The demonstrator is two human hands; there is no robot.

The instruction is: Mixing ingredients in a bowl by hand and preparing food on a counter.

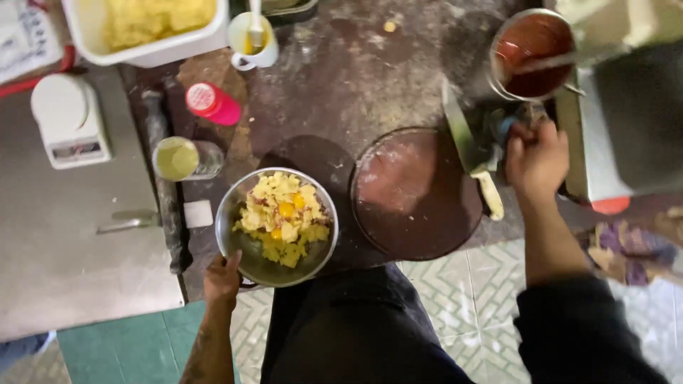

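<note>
My left hand (222, 279) grips the near rim of a round metal bowl (238, 213) filled with yellow chunks of potato mash. The bowl rests on the dark stone counter (341, 78). My right hand (535, 160) is closed around a utensil among several tools (484, 153) bunched at the right, beside a knife with a pale handle (489, 193). Just past that hand stands a metal pot of red sauce (533, 53) with a long handle lying across it. A round floured wooden board (416, 192) lies between the bowl and my right hand.
A white tub of yellow mash (146, 28) and a white cup with a spoon (252, 39) stand at the back. A pink-capped bottle (213, 104), a glass of pale liquid (181, 158) and a white scale (69, 119) are at the left. A patterned cloth (629, 249) lies at the right.
</note>
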